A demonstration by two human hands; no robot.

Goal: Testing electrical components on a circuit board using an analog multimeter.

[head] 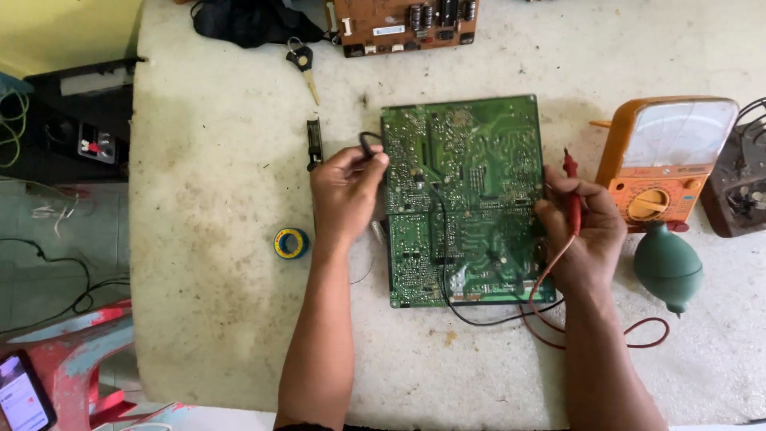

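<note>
Nearest the camera, at the lower left, a phone (pixel 22 393) with a lit screen lay beside a red plastic stool (pixel 76 351). On the worn white table (pixel 215 303), a small roll of tape (pixel 291 243), blue outside and yellow inside, sat just left of the left forearm.

The left hand (pixel 345 191) rested at the left edge of the green circuit board (pixel 463 199), fingers pinched together on a black probe (pixel 369 148) whose tip met the board's upper left edge. The right hand (pixel 586 235) sat at the board's right edge, fingers closed around a red probe (pixel 571 191) held nearly upright. Black and red wires (pixel 558 327) trailed from the probes across the table below the board.

The board lay flat in the middle of the table, solder side up, roughly square, dense with silver traces and dots, with a seam across its middle.

To the right stood an orange meter (pixel 662 168) with a pale scale window and a round dial, and below it a green rubber blower bulb (pixel 669 267). A small black tool (pixel 314 144) lay left of the board. Farther back lay a key (pixel 303 64), a black cloth (pixel 247 20) and a brown circuit board (pixel 407 24) bearing a small white rectangular label.
</note>
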